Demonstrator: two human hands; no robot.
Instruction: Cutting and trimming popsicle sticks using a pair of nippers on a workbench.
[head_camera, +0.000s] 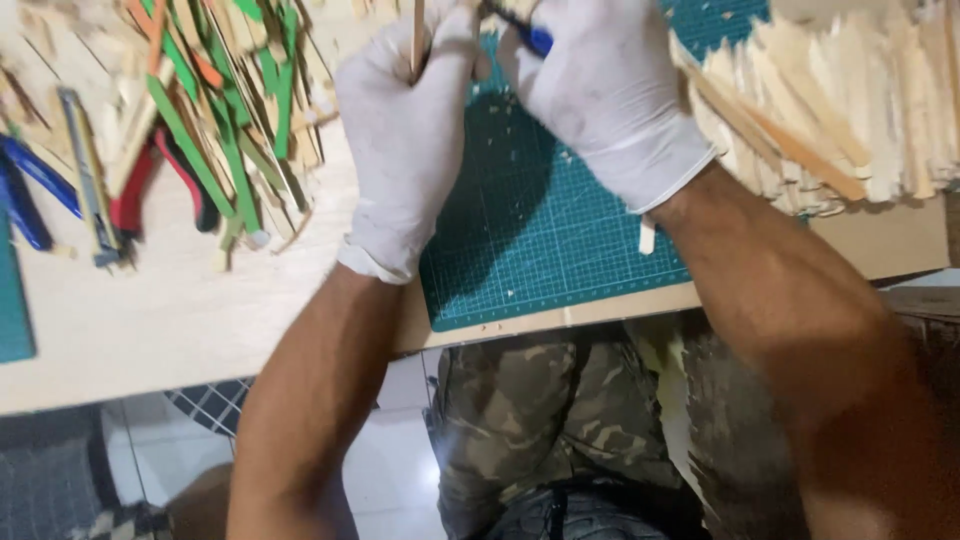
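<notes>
Over green cutting mat (540, 250), left hand (405, 130) grips wooden stick (418, 35), right hand (605, 95) blue tool (538, 40).

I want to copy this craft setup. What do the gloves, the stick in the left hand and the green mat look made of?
Gloves on left hand and right hand: thin white rubber, probably latex or similar, wrinkled and smudged. Stick: pale bare wood, matte, unpainted. Cutting mat: green, likely vinyl or rubber, with a printed pale grid and a flat, dull surface.
</notes>
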